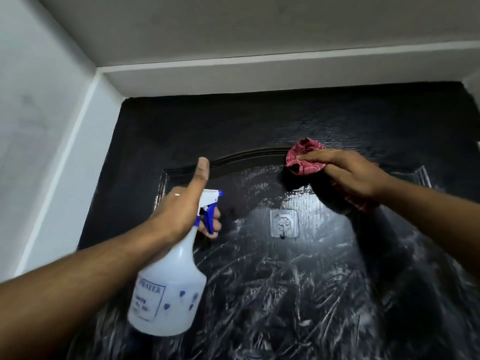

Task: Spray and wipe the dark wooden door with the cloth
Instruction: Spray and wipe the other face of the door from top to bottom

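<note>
— Where are our hands?

— Well apart. Our left hand (179, 211) is nearest, wrapped round the neck of the spray bottle (171, 289), with fingers on the blue trigger (209, 220) and the thumb sticking straight up.

— Can we read anything on the bottle?

— The boxed label (150, 297) reads "SPRAYER" in blue, its first letter partly cut off. The lines under it are too blurred for us. Small blue flowers are printed beside it.

— And the other hand?

— Farther out, our right hand (348, 175) has its fingers bent over a bunched red cloth (305, 157) and holds it against the door (233, 126), right at the arched moulding (249, 154) of the panel.

— The door itself?

— Dark, streaked with wet smears below our hands. A clear stick-on hook (283, 226) sits between them. Beyond it we see a white wall (39, 126) on the left and the ceiling (233, 27).
</note>
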